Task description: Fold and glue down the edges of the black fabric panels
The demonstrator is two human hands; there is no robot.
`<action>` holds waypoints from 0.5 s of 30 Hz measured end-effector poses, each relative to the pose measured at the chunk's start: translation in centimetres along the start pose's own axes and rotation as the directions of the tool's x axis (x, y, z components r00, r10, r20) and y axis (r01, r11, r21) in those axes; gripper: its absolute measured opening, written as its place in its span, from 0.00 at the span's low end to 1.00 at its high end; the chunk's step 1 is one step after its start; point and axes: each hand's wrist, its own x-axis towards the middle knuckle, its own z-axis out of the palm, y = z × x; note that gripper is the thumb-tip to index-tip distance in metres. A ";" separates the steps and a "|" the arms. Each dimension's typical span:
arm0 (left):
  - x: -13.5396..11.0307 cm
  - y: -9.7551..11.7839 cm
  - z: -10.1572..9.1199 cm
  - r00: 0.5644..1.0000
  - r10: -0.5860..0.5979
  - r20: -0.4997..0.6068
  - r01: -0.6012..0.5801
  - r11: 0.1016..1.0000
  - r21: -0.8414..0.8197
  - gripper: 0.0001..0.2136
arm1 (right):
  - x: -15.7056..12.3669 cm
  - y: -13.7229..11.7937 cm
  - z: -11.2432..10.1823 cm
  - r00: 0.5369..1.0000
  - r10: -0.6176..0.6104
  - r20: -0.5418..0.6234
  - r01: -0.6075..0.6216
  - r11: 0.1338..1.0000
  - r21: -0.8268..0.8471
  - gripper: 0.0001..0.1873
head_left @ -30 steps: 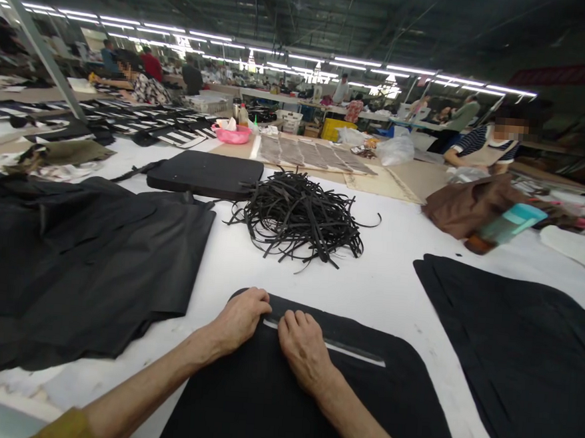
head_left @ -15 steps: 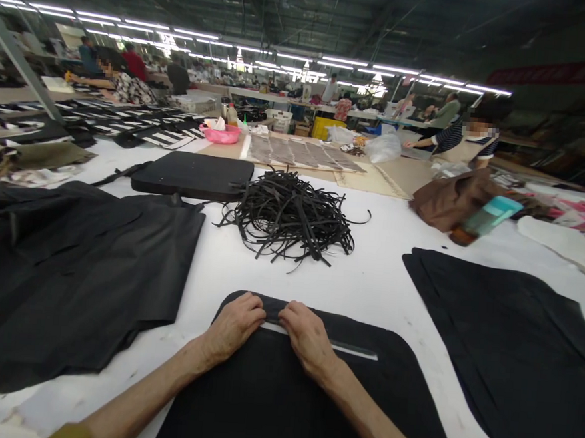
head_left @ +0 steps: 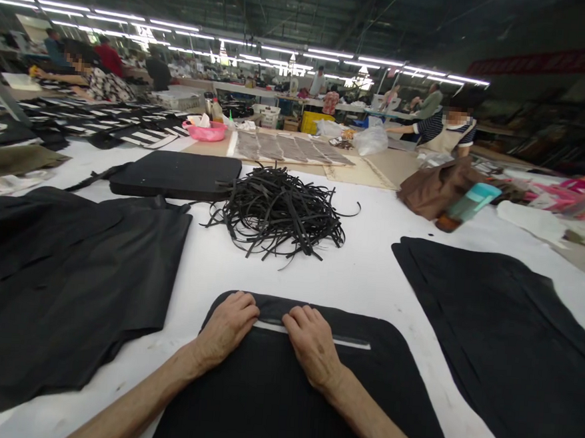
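A black fabric panel (head_left: 386, 379) with rounded corners lies on the white table (head_left: 368, 278) right in front of me. A thin pale strip (head_left: 348, 343) runs across it near its far edge. My left hand (head_left: 225, 328) rests knuckles-up on the panel's far left part, fingers curled down onto the folded fabric edge at the strip's left end. My right hand (head_left: 314, 344) sits just beside it, fingers bent and pressing on the same edge over the strip. The fingertips of both hands are tucked under and hidden.
A heap of black straps (head_left: 277, 211) lies beyond the panel. A black fabric stack (head_left: 58, 276) is at left, another black panel (head_left: 505, 327) at right, a flat black pad (head_left: 175, 174) behind. A brown bag (head_left: 435, 185) with a teal bottle (head_left: 466, 204) sits far right. Other people work at distant tables.
My hands have drawn a little apart along the strip, the left toward the left. The camera has turned, shifting the scene leftward and up.
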 end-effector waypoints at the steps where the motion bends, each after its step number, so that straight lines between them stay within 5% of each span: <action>1: 0.1 0.0 0.0 1.000 -0.001 0.004 0.001 1.000 0.000 0.08 | -0.2 0.2 -0.1 1.000 0.020 0.002 -0.020 1.000 0.008 0.08; 15: 1.0 0.6 -1.2 0.991 -0.095 0.094 0.097 0.995 -0.021 0.07 | -0.2 0.9 -1.3 0.946 0.297 0.132 -0.318 0.930 0.184 0.07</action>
